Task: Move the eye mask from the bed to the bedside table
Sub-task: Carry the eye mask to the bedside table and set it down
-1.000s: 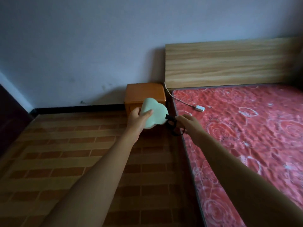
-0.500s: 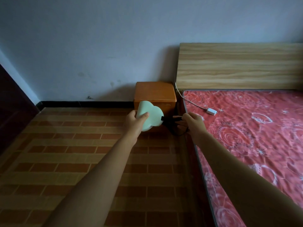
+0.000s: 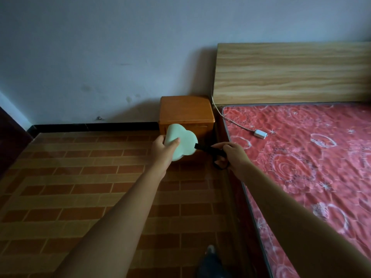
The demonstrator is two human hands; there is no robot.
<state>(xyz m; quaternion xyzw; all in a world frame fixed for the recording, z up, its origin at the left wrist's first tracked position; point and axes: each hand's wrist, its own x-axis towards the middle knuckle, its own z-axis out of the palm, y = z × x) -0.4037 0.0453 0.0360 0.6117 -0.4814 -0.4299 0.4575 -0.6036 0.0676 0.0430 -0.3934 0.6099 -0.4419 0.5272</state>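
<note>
The pale green eye mask (image 3: 183, 142) is in the air in front of the orange wooden bedside table (image 3: 185, 111), covering part of the table's front. My left hand (image 3: 163, 150) grips the mask's left edge, thumb on its face. My right hand (image 3: 232, 155) pinches the mask's black strap (image 3: 202, 147), which stretches from the mask's right side and loops below my fingers. The bed (image 3: 301, 157) with its red patterned cover lies to the right.
A white cable with a small white plug (image 3: 260, 134) lies on the bed near the wooden headboard (image 3: 291, 73). The floor (image 3: 80, 187) is brick-patterned. A dark door edge is at far left. My foot (image 3: 210, 255) shows at the bottom.
Both hands have carried the mask a little closer to the bedside table, and my view has shifted left and nearer to it. The grips are unchanged.
</note>
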